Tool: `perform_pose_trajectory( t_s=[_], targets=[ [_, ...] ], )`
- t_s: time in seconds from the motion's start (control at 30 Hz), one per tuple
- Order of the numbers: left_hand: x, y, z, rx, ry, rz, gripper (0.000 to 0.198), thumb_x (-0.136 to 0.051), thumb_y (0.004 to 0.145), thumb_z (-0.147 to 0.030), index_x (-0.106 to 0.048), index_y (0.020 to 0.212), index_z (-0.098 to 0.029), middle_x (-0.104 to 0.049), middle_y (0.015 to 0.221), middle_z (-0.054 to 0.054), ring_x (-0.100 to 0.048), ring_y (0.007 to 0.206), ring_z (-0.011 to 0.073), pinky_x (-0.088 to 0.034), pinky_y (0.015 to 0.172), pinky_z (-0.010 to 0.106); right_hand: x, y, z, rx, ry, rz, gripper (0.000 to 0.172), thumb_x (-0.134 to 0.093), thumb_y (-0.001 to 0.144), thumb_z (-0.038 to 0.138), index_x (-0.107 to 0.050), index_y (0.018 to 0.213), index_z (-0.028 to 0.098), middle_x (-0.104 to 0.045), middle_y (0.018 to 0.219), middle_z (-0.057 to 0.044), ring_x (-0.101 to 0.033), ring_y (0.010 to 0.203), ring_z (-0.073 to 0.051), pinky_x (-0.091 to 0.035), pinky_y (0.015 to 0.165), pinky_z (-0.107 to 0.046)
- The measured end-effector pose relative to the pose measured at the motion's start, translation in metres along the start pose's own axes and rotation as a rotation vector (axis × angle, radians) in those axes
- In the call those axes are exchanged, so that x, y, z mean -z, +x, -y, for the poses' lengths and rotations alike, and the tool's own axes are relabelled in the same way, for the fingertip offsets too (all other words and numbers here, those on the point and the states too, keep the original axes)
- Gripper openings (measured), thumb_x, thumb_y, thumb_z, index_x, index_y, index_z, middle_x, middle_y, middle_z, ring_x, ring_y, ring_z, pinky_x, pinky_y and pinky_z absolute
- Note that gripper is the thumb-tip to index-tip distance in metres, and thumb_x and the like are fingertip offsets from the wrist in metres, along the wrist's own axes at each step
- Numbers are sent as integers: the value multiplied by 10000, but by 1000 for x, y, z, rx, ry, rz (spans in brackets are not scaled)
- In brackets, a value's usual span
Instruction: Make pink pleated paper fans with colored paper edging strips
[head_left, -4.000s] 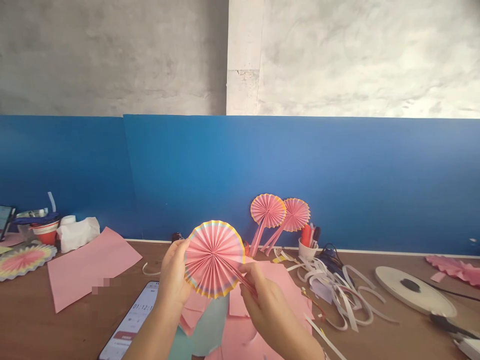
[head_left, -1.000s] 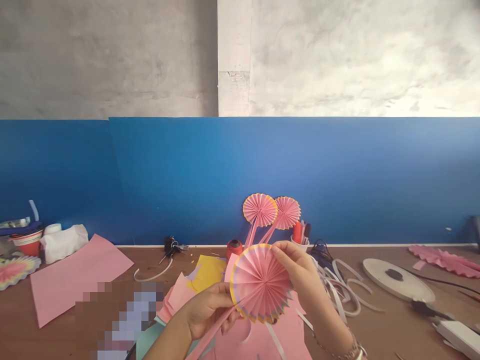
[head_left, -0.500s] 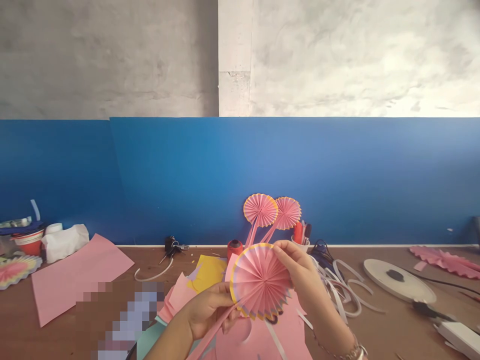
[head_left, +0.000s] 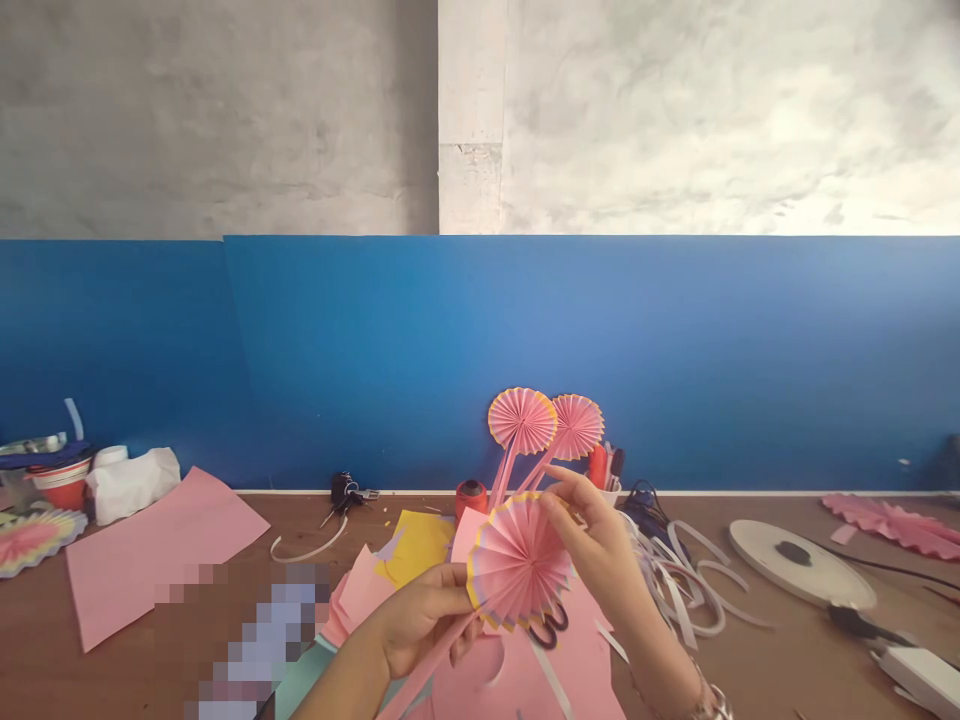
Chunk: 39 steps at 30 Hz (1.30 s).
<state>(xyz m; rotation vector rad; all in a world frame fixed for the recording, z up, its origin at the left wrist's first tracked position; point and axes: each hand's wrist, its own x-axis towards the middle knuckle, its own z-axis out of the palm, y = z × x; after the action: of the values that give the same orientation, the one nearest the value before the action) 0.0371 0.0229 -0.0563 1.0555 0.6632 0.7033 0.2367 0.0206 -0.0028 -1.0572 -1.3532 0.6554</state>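
A round pleated paper fan (head_left: 517, 570), pink with a yellow and lilac rim, is held upright in front of me. My left hand (head_left: 431, 615) is closed on its left edge, with a long pink paper strip (head_left: 427, 672) running down past the fingers. At the fan's upper right rim, the thumb and fingers of my right hand (head_left: 592, 530) pinch the pleats. Below the fan, the black handles of scissors (head_left: 553, 628) show on pink paper sheets (head_left: 517, 680). The fingertips behind the fan are hidden.
Two finished-looking pink fans (head_left: 523, 420) on strips stand against the blue partition (head_left: 375, 350). White paper strips (head_left: 686, 590) curl to the right, near a white round disc (head_left: 799, 562). Yellow paper (head_left: 418, 547) and a large pink sheet (head_left: 165, 555) lie left. Keys (head_left: 349, 492) sit at the back.
The fan has turned slightly and its right side is drawn in, uncovering more of the scissors' handles. My right hand's fingers have shifted a little along the rim.
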Motion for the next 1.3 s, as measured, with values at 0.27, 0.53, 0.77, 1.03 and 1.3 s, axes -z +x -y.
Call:
perform_pose_trajectory(
  t_s=[0.27, 0.53, 0.77, 1.03, 1.3],
  targets=[
    [-2, 1, -1, -75, 68, -102, 367, -736, 647, -474, -602, 744, -146, -513, 496, -40, -402, 363, 46, -324, 396, 177, -11, -5, -4, 359, -346, -149, 150, -575, 807, 364, -617, 862, 232, -546, 1086, -98, -488, 1080, -277, -420, 882, -449],
    [-9, 0, -4, -118, 184, -124, 373, -701, 677, -494, -584, 759, -149, -488, 506, -46, -402, 378, 60, -313, 398, 192, -15, -6, -6, 309, -423, -135, 174, -561, 815, 355, -655, 729, 236, -527, 1113, -108, -459, 1121, -298, -411, 871, -475],
    [-9, 4, 1, -133, 250, -192, 388, -715, 644, -502, -574, 745, -155, -503, 502, -46, -413, 372, 68, -335, 409, 204, -18, -8, -3, 363, -469, -149, 195, -551, 816, 352, -655, 697, 237, -568, 1066, -102, -482, 1094, -293, -426, 849, -455],
    [-10, 3, -2, -111, 202, -154, 373, -748, 618, -466, -586, 730, -149, -491, 494, -50, -404, 384, 65, -346, 404, 197, -14, -4, -9, 319, -422, -117, 201, -480, 841, 309, -627, 738, 219, -546, 1119, -111, -474, 1119, -279, -435, 869, -441],
    [-7, -3, -5, -55, 37, -34, 358, -754, 622, -457, -608, 677, -135, -523, 461, -29, -402, 339, 49, -271, 373, 188, -6, -3, -5, 333, -330, 4, 222, -431, 886, 320, -574, 753, 214, -498, 1205, -115, -444, 1177, -269, -429, 902, -433]
  ],
)
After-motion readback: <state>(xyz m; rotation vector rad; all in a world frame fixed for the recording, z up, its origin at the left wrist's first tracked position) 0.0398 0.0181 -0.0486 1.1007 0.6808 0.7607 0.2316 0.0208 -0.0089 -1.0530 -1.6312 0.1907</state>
